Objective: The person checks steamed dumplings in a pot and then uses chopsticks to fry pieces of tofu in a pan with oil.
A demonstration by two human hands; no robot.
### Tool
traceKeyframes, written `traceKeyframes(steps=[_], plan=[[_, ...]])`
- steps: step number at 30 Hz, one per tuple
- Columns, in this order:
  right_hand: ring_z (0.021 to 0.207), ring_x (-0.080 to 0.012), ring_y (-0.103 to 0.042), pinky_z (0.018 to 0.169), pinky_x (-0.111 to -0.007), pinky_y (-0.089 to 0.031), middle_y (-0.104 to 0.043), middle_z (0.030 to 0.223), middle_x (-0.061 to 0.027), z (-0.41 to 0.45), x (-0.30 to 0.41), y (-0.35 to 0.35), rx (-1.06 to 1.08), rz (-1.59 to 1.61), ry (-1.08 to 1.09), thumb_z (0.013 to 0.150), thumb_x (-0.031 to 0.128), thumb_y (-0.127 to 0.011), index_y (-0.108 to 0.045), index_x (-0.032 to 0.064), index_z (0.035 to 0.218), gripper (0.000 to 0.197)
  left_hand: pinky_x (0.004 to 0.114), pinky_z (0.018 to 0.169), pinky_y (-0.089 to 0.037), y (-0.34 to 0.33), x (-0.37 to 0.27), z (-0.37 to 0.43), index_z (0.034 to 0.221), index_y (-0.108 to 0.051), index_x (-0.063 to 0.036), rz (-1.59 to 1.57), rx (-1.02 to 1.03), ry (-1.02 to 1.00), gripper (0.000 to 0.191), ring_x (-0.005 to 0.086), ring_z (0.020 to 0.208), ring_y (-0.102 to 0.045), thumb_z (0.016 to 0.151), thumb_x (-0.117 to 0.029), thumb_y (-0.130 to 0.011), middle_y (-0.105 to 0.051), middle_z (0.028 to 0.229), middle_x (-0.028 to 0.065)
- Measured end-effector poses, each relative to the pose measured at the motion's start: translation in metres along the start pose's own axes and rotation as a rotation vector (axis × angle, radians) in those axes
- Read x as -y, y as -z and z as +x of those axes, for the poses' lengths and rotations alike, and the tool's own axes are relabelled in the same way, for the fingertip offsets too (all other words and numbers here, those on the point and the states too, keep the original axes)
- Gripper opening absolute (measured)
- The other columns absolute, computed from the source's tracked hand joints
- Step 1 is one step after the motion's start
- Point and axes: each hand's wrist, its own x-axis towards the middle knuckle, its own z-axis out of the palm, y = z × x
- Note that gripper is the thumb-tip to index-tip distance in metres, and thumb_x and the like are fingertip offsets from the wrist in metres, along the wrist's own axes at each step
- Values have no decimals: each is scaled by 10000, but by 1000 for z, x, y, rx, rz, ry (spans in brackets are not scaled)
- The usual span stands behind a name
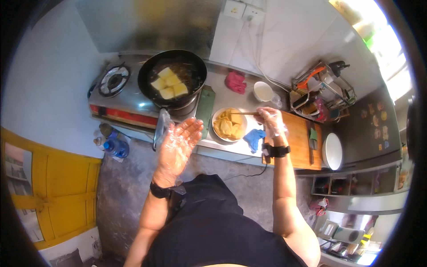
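My left hand (178, 150), in a clear plastic glove, is palm up with its fingers apart, in front of the wok's handle, and holds nothing. In my gloved right hand (271, 121) are wooden chopsticks (245, 113), their tips over a white bowl (216, 133) of yellow, folded pieces of food (227, 126). Several pale yellow square slabs (173, 80) lie in dark oil in a black wok (195, 66) on the stove. A blue cloth (255, 138) lies beside the bowl, below my right hand.
A second burner (115, 80) is at left. Beyond the bowl are a pink cloth (236, 82) and a white bowl (263, 91). At right stand a wooden cutting board (293, 143) with a knife (312, 138), a utensil rack (322, 86) and a large white bowl (332, 152).
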Motion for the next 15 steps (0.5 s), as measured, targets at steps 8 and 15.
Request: traceKeyframes(steps=[8,15], plan=[[943,-254,-752,872,-331,-645,-730,1064,-157,-6,-57,5,-20,74,15,1006,90,-655,-709,-89,1143,232,456,1158,-486,32,38,-12,1431,-516,81,-17,-59,84,593,380,1355,-565,1138,-420,-397,-576,1440,277],[982,-227,-754,906,-323,-628,-741,1098,-157,-42,-89,12,-42,187,156,1039,143,-667,-696,-73,1200,271,476,1168,-482,83,76,-15,1365,-555,122,-60,-198,220,555,391,1358,-563,1127,-369,-453,-579,1422,311]])
